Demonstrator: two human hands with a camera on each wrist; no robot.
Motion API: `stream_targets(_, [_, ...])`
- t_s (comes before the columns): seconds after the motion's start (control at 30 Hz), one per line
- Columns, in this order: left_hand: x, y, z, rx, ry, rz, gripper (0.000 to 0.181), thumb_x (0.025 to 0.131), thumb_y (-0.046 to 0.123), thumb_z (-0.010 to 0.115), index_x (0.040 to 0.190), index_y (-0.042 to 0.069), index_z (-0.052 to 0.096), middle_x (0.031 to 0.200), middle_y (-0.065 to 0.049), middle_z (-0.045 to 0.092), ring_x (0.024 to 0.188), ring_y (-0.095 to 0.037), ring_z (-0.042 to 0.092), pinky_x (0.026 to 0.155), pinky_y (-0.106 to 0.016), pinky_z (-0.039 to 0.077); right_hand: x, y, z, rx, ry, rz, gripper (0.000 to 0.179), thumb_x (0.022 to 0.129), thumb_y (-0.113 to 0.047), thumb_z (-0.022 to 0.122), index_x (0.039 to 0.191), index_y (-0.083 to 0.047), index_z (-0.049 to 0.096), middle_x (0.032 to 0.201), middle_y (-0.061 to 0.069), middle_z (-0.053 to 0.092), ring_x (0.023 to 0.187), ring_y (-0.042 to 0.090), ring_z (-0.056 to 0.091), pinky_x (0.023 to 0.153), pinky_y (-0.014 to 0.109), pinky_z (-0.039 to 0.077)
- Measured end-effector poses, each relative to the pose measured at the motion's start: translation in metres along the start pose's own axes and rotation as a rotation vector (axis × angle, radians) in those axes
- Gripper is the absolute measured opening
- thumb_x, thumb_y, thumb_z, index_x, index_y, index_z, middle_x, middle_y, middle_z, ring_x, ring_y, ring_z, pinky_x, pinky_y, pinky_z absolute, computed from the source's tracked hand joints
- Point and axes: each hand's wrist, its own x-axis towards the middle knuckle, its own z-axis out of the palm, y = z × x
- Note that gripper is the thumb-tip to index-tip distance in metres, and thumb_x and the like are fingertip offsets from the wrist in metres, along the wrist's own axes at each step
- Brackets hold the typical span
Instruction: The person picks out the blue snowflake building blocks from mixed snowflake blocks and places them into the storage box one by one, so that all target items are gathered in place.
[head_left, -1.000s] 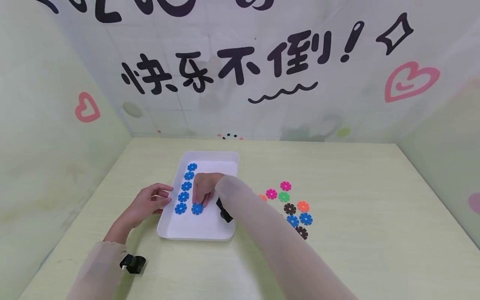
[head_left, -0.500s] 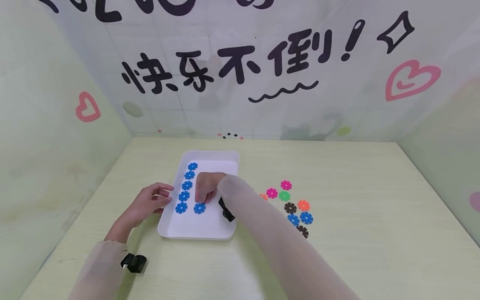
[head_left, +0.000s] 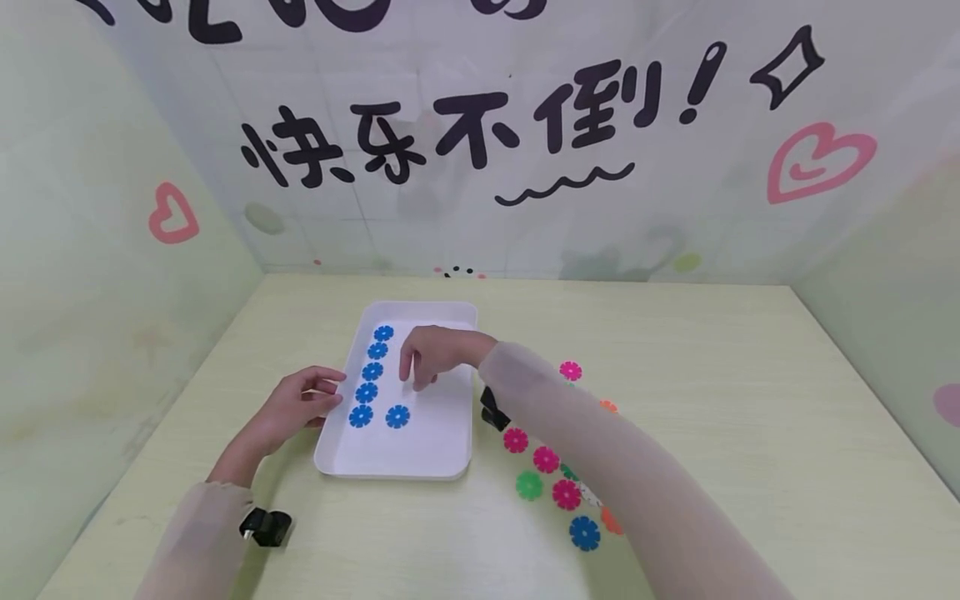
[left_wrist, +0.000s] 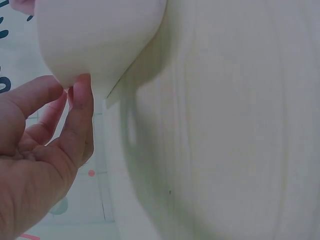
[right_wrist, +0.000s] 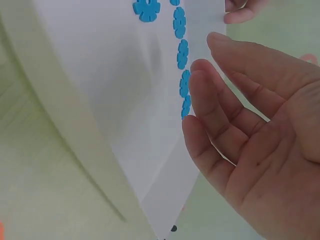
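Observation:
A white tray (head_left: 442, 433) lies on the table, a column of blue notched plastic discs (head_left: 367, 392) along its left side. One more blue disc (head_left: 397, 417) lies apart, right of the column's near end. My left hand (head_left: 296, 404) holds the tray's left rim; in the left wrist view its fingertips (left_wrist: 84, 82) meet the tray wall. Over the middle of the tray hovers my right hand (head_left: 435, 352), holding nothing. Its loosely bent fingers (right_wrist: 210, 100) show clear of the discs in the right wrist view.
Right of the tray lie loose discs on the table, among them pink (head_left: 546, 459), green (head_left: 528, 485), orange (head_left: 611, 521) and blue (head_left: 585, 533). My right sleeve (head_left: 600, 450) covers part of them. Printed walls stand at the back and sides.
My right hand has let go of the lone blue disc and moved up and right from it. The disc stays on the tray. My left hand has kept its place on the rim.

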Motion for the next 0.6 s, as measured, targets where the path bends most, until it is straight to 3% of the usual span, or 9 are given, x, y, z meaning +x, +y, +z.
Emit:
stream_targets(0.23, [0.001, -0.002, 0.001, 0.011, 0.001, 0.009, 0.041, 0.09, 0.016, 0.06, 0.125, 0.001, 0.047, 0.107, -0.016, 0.051, 0.091, -0.027, 0.055, 0.072, -0.032, 0.053, -0.047, 0.032, -0.007, -0.056, 0.033, -0.059, 0.02, 0.081, -0.009, 0.07, 0.101, -0.007, 0.066, 0.084, -0.001, 0.06, 0.078, 0.014, 0.054, 0.068, 0.023, 0.047])
stream_targets(0.6, [0.001, -0.006, 0.0, 0.0, -0.007, 0.017, 0.041, 0.089, 0.017, 0.061, 0.124, 0.002, 0.047, 0.105, -0.016, 0.05, 0.09, -0.027, 0.055, 0.071, -0.033, 0.054, -0.122, 0.075, -0.001, -0.047, 0.088, -0.007, 0.019, 0.081, -0.009, 0.069, 0.099, -0.01, 0.066, 0.083, -0.005, 0.059, 0.076, 0.014, 0.055, 0.065, 0.025, 0.05])
